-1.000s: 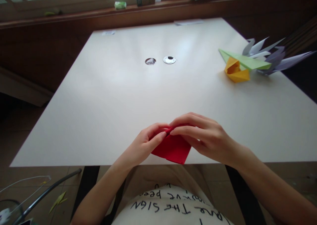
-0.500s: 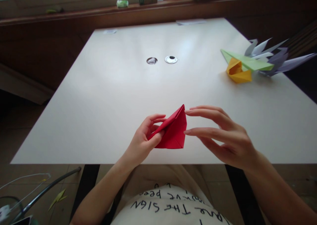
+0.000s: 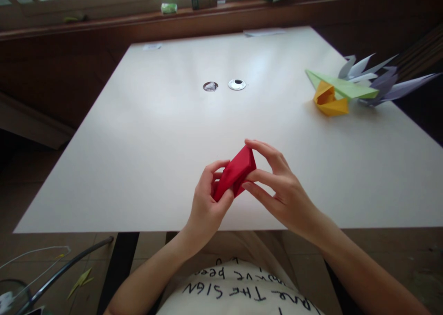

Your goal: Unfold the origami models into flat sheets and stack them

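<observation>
The right hand (image 3: 280,190) has come back to pinch the folded red paper shape (image 3: 235,172); the left hand (image 3: 207,204) grips its lower end. Press creases slowly, edges lined up.

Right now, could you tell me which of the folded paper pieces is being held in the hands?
The red folded paper, pinched between left hand and right hand; the yellow, green and lavender pieces lie untouched.

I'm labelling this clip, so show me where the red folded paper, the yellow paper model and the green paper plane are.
red folded paper (image 3: 236,172), head view, middle of its upper face.
yellow paper model (image 3: 328,103), head view, its front side.
green paper plane (image 3: 342,87), head view, middle of its flat wing.
</observation>
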### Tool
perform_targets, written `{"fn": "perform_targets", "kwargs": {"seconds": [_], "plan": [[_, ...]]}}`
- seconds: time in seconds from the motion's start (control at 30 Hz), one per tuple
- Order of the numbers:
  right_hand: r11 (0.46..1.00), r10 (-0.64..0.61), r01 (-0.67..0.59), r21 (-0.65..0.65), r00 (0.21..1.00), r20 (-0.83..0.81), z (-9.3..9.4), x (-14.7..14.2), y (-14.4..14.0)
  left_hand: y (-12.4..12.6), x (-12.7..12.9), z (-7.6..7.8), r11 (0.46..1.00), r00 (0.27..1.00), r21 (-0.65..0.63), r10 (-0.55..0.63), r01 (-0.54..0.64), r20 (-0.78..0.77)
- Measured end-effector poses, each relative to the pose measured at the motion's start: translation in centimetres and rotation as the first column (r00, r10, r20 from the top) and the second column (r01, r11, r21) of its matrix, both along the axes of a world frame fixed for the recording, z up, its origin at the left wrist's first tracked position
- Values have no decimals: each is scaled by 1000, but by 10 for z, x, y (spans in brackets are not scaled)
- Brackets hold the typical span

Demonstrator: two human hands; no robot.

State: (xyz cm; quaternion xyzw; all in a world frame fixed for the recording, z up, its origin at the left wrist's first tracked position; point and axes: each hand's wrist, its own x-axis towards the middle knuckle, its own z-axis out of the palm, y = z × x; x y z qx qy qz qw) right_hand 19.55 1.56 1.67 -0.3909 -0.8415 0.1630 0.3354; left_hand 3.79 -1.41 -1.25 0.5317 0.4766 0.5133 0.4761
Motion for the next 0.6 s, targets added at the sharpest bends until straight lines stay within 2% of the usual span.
{"fn": "perform_targets", "kwargs": {"seconds": [0.13, 0.27, 0.33, 0.43, 0.53, 0.6], "plan": [[994, -102, 99, 48, 992, 67, -4, -9, -2, 1, 2, -5, 995, 987, 82, 75, -63, -141], [984, -175, 175, 24, 984, -12, -6, -14, -2, 1, 4, -7, 953, 946, 273, 202, -131, -254], [981, -193, 189, -47, 976, -100, -7, -17, -4, 1, 6, -9, 938, 937, 313, 234, -148, -258], [959, -238, 177, -222, 929, -283, -9, -20, -6, -1, 11, -11, 935, 942, 316, 241, -161, -232], [910, -299, 93, -404, 823, -483, -13, -24, -9, -4, 15, -12, 937, 949, 309, 234, -163, -209], [881, -341, 52, -471, 758, -556, -16, -25, -10, -6, 17, -12, 939, 953, 301, 232, -166, -196]]}}
